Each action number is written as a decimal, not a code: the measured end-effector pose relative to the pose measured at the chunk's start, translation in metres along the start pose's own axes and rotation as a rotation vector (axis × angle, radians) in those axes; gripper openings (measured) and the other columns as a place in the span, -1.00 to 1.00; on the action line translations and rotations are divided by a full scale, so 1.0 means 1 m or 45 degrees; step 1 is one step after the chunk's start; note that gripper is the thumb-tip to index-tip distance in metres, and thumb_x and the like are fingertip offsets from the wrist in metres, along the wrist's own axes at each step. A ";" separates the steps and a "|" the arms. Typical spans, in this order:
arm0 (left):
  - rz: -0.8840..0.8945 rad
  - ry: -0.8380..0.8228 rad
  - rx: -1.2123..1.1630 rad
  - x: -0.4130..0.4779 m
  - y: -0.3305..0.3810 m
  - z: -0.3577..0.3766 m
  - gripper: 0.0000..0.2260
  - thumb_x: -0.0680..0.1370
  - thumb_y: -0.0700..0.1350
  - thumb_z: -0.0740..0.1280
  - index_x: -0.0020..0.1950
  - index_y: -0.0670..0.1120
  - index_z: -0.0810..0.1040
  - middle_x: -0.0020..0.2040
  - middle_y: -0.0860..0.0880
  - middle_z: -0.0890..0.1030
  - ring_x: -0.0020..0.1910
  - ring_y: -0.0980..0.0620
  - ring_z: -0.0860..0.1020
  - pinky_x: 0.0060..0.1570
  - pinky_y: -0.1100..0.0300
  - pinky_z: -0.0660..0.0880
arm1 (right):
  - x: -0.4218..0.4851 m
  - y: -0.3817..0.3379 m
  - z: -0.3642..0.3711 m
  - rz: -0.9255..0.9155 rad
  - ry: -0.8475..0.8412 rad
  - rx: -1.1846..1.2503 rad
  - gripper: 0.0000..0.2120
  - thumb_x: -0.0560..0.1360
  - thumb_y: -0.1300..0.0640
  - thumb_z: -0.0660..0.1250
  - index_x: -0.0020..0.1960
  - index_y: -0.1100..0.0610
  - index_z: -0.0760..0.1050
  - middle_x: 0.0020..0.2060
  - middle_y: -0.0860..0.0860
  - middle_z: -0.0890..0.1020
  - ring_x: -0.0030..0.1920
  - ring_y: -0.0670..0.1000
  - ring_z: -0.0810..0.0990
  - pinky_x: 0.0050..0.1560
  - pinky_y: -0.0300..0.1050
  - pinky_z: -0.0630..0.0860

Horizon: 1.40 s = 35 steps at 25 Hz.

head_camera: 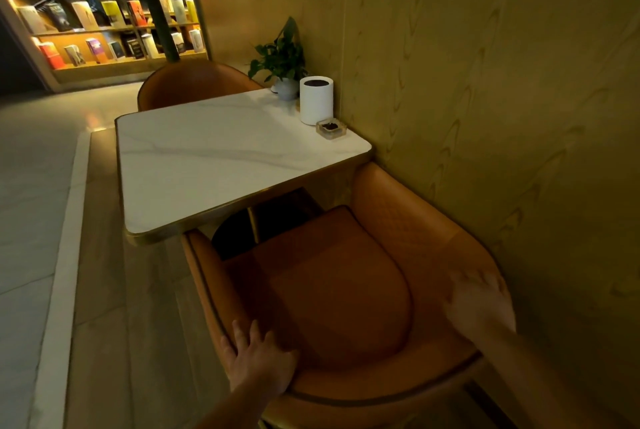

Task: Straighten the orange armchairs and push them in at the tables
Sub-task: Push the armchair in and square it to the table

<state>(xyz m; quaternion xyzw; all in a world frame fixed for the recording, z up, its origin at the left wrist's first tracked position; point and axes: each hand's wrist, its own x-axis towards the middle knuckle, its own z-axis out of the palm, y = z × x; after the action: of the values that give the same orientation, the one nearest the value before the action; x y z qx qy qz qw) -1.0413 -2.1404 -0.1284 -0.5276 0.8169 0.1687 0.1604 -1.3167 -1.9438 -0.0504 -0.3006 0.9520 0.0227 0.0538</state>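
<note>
Where the orange leather armchair (332,283) fills the lower right, I log: left hand (258,359) flat, fingers spread, on its rim; right hand (479,304), blurred, likewise.

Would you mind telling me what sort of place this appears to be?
Probably a café or book lounge: a marble-topped table with an ashtray, an orange armchair at it, and lit bookshelves beyond.

Dim amber light, blurred wide-angle edges
</note>
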 end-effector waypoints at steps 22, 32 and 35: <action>-0.229 0.395 0.233 0.074 -0.006 -0.011 -0.27 0.60 0.31 -0.06 0.60 -0.16 0.09 0.61 -0.28 -0.06 0.57 -0.15 -0.32 0.51 -0.04 -0.15 | 0.295 0.012 0.043 -0.504 -0.140 -0.280 -0.39 0.67 0.06 0.00 0.62 0.01 -0.22 0.60 0.11 -0.25 0.57 0.30 -0.20 0.54 0.23 -0.08; -0.273 0.214 0.206 0.087 -0.017 0.012 -0.24 0.54 0.35 -0.01 0.40 -0.23 0.46 0.50 -0.31 0.31 0.56 -0.27 0.10 0.49 -0.12 -0.15 | 0.326 -0.002 0.077 -0.541 -0.223 -0.510 -0.33 0.58 0.23 -0.11 0.57 0.03 -0.38 0.47 0.16 -0.51 0.23 0.48 -0.67 0.04 0.34 -0.68; -0.309 0.272 0.220 0.094 -0.015 0.020 -0.20 0.42 0.35 0.13 0.38 -0.25 0.49 0.47 -0.32 0.35 0.50 -0.28 0.20 0.45 -0.16 -0.03 | 0.331 -0.005 0.075 -0.525 -0.219 -0.513 -0.31 0.57 0.25 -0.08 0.57 0.08 -0.38 0.49 0.20 -0.48 0.17 0.51 -0.68 0.09 0.36 -0.63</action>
<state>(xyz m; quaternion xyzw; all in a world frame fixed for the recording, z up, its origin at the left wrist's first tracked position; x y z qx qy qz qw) -1.0625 -2.2136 -0.1889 -0.6215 0.7712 0.0204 0.1366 -1.5761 -2.1306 -0.1634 -0.4893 0.8390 0.2250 0.0772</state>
